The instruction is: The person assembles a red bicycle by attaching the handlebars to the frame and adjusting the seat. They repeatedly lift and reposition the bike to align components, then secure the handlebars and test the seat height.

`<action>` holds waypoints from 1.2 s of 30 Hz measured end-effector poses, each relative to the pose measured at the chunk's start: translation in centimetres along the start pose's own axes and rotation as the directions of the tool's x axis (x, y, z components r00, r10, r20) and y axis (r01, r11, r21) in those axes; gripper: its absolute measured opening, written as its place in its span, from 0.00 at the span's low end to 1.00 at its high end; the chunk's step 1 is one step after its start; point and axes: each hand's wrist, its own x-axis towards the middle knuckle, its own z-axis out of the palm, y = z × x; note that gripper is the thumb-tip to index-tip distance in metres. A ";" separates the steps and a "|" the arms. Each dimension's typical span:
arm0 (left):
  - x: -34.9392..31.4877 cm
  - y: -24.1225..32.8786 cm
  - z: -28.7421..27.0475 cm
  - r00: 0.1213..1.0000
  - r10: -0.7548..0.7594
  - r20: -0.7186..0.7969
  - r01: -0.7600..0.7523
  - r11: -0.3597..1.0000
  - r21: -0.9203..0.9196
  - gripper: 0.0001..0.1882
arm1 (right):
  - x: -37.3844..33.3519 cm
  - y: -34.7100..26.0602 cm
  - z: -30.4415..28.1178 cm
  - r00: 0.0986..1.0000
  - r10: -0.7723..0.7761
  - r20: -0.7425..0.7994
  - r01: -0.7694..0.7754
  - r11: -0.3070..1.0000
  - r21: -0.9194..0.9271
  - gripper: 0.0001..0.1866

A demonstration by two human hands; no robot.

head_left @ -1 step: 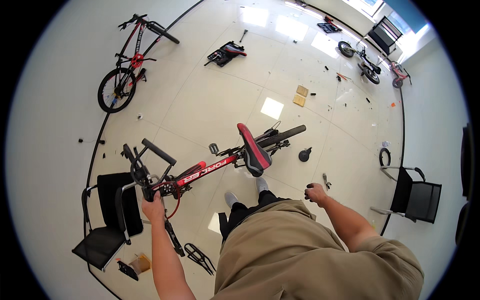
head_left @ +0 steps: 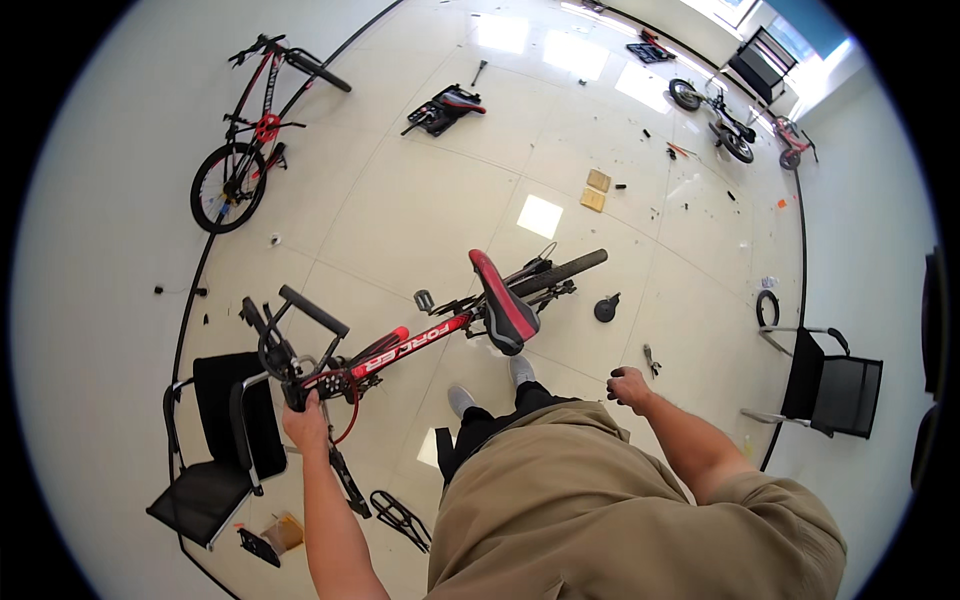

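A red and black bicycle point(head_left: 412, 345) stands in front of me, its handlebar end to the left and its rear wheel point(head_left: 568, 272) to the right. Its red and black saddle point(head_left: 506, 308) is just beyond my shoes. My left hand point(head_left: 304, 424) is closed around a dark part of the handlebar, near the red cable; the fingers are partly hidden. My right hand point(head_left: 630, 388) hangs apart from the bicycle with curled fingers. Something small and dark shows at its fingertips, too small to name. On the floor beside that hand lies a metal tool point(head_left: 651, 360).
A black chair point(head_left: 205, 495) stands close at left, another point(head_left: 840, 390) at right. A black rack-like frame point(head_left: 398, 518) lies near my left forearm. Farther off are a second bicycle point(head_left: 265, 130), an open tool case point(head_left: 440, 110), yellowish pads point(head_left: 595, 190) and a small bike point(head_left: 720, 120).
The whole view has shifted slightly. My left hand keeps its place on the bicycle's handlebar end, and my right hand stays curled at the right.
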 end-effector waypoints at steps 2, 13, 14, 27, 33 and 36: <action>-0.6 0.0 -0.2 1.000 -0.009 0.008 0.009 1.000 0.004 0.14 | 0.4 0.2 0.1 1.000 0.022 -0.002 -0.022 1.000 -0.010 0.25; -3.8 -7.2 0.0 0.999 -0.046 0.006 0.046 0.998 -0.045 0.16 | 1.3 1.0 3.4 0.998 0.041 -0.039 -0.040 0.999 0.022 0.27; -4.0 -6.8 0.0 0.997 -0.073 0.015 0.073 0.996 -0.056 0.16 | 1.6 0.6 3.6 0.998 0.044 -0.044 -0.043 0.999 0.025 0.27; -7.3 -7.2 -1.4 0.997 -0.063 0.051 0.071 0.983 -0.167 0.17 | 5.9 -3.3 5.1 0.994 -0.087 -0.072 0.075 0.984 -0.163 0.26; -6.5 -6.5 -1.4 0.998 -0.043 0.038 0.046 0.994 -0.098 0.16 | 7.6 -4.4 5.1 0.986 -0.146 -0.075 0.134 0.980 -0.146 0.26; -6.6 -6.5 -1.4 0.998 -0.055 0.037 0.060 0.986 -0.153 0.16 | 7.6 -4.4 4.9 0.991 -0.119 -0.064 0.111 0.986 -0.121 0.26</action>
